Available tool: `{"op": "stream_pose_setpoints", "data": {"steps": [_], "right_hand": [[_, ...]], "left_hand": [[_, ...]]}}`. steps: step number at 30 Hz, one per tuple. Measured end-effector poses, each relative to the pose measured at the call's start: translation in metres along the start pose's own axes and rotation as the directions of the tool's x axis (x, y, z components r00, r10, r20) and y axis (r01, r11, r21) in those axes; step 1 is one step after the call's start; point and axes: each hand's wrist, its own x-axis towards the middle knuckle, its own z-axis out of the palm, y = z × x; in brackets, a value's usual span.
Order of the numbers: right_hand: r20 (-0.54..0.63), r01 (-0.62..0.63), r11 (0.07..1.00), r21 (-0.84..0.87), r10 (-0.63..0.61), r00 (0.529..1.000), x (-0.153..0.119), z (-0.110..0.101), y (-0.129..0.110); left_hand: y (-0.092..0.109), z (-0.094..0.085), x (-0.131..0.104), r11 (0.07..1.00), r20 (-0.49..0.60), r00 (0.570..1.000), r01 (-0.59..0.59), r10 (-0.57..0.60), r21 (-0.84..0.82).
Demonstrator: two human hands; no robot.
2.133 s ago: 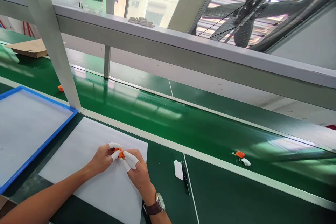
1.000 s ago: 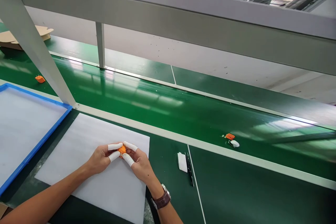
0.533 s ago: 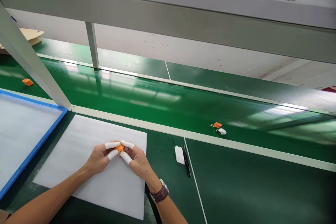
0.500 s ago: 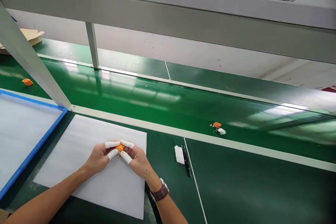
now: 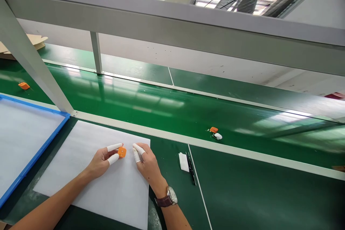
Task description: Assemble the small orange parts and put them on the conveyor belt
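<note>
Above a white foam sheet [image 5: 107,194], my left hand [image 5: 101,160] pinches a small orange square plastic casing [image 5: 122,152] between white-covered thumb and finger. Its flat face, with small marks in it, is turned up. To the right of the casing and apart from it is my right hand [image 5: 147,163]. The thumb and finger of this hand, also in white finger covers, are pressed together at the tips. Whether something tiny sits between them cannot be made out.
On the green belt [image 5: 161,118] lie an orange piece [image 5: 214,129] beside a white one [image 5: 217,136], and another orange piece [image 5: 24,86] far left. Tweezers [image 5: 191,169] and a white pad [image 5: 183,162] rest on the right. A blue-edged tray [image 5: 35,158] lies left; a metal post [image 5: 40,61] rises behind.
My right hand has come away from the orange casing and moved right, its fingertips closing. The left hand keeps the casing. The pieces on the belt have shifted left.
</note>
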Motion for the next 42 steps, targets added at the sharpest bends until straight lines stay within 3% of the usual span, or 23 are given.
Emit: {"op": "stream_pose_setpoints", "data": {"steps": [3, 8, 12, 16, 19, 25, 29, 32, 35, 37, 40, 42], "right_hand": [[0.039, 0.015, 0.993, -0.114, -0.011, 0.999, 0.000, 0.003, 0.005], [0.028, 0.017, 0.989, -0.145, -0.013, 1.000, 0.001, 0.008, 0.007], [0.011, 0.029, 0.988, -0.154, -0.028, 1.000, 0.001, 0.009, 0.009], [0.017, 0.043, 0.977, -0.210, -0.041, 0.999, 0.002, 0.008, 0.007], [0.072, 0.073, 0.944, -0.321, -0.053, 0.996, 0.001, 0.009, 0.004], [0.109, 0.112, 0.909, -0.401, -0.074, 0.991, 0.000, 0.011, 0.004], [0.100, 0.123, 0.902, -0.413, -0.089, 0.991, 0.000, 0.011, 0.005], [0.095, 0.125, 0.906, -0.404, -0.094, 0.991, 0.001, 0.010, 0.004], [0.094, 0.117, 0.914, -0.389, -0.087, 0.992, 0.001, 0.010, 0.005], [0.098, 0.109, 0.919, -0.379, -0.078, 0.992, 0.000, 0.010, 0.005], [0.097, 0.092, 0.926, -0.367, -0.061, 0.993, -0.001, 0.010, 0.006], [0.092, 0.083, 0.930, -0.359, -0.053, 0.994, -0.002, 0.010, 0.007]], "left_hand": [[-0.005, 0.000, 0.000, 0.999, 0.004, 1.000, -0.013, 0.013, -0.040], [-0.013, 0.004, 0.002, 1.000, -0.092, 0.996, -0.007, 0.007, 0.008], [-0.009, 0.009, 0.000, 0.988, -0.112, 0.993, -0.017, 0.035, 0.154], [0.000, 0.012, 0.013, 0.917, -0.132, 0.979, -0.094, 0.156, 0.388], [0.014, 0.006, 0.048, 0.826, -0.137, 0.956, -0.145, 0.258, 0.544], [0.048, -0.030, 0.152, 0.769, -0.361, 0.874, -0.022, 0.324, 0.639], [0.059, -0.047, 0.183, 0.774, -0.444, 0.835, 0.035, 0.324, 0.632], [0.058, -0.052, 0.180, 0.787, -0.494, 0.805, 0.053, 0.330, 0.614], [0.050, -0.048, 0.160, 0.799, -0.516, 0.775, 0.024, 0.365, 0.600], [0.041, -0.042, 0.139, 0.808, -0.467, 0.803, -0.032, 0.371, 0.588], [0.025, -0.028, 0.102, 0.815, -0.285, 0.895, -0.132, 0.342, 0.564], [0.015, -0.019, 0.079, 0.806, -0.168, 0.927, -0.190, 0.335, 0.560]]}}
